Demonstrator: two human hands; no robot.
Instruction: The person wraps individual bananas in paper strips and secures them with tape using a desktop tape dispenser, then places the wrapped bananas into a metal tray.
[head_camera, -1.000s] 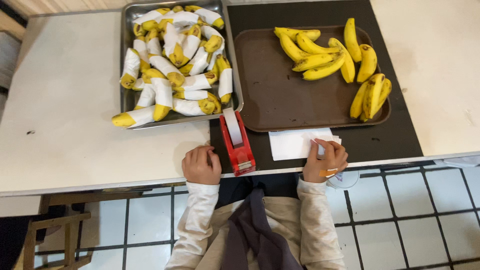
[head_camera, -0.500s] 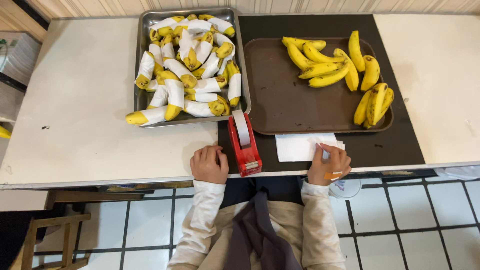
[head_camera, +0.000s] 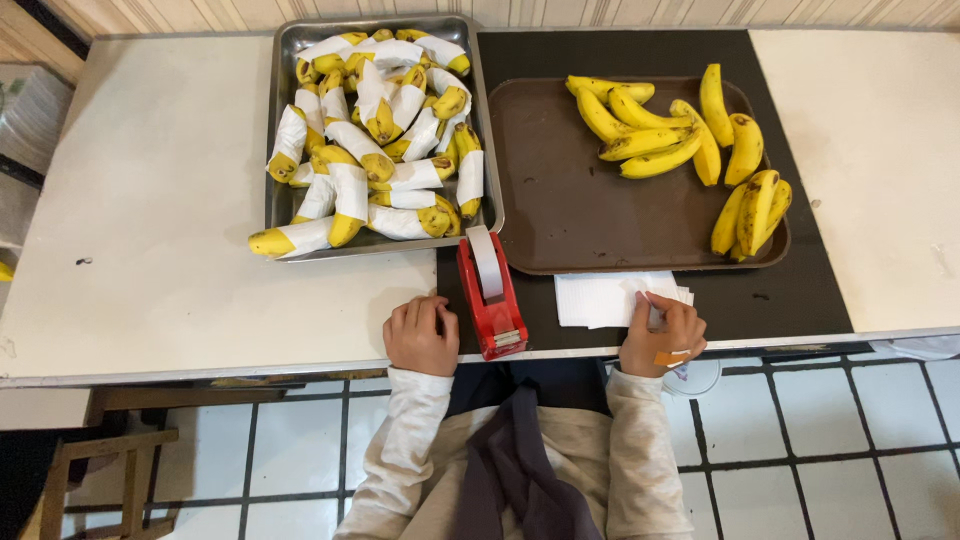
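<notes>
Now I see left hand (head_camera: 420, 335) loosely curled, empty, on worktop (head_camera: 150, 230); right hand (head_camera: 662, 335) pinching paper sheets (head_camera: 600, 298). Steel tray (head_camera: 285, 45) holds wrapped bananas (head_camera: 380, 150); brown tray (head_camera: 580, 210), bare bananas (head_camera: 690, 140).

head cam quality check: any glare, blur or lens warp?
Head view: sharp throughout, no motion blur; soft sheen on the steel tray rim and brown plastic tray, nothing blown out; even overhead light with faint shadows under the red tape dispenser; table edges bow slightly, a mild wide-angle warp.

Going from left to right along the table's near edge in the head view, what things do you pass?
Left hand → red tape dispenser → stack of white paper sheets → right hand, which touches the sheets.
</notes>
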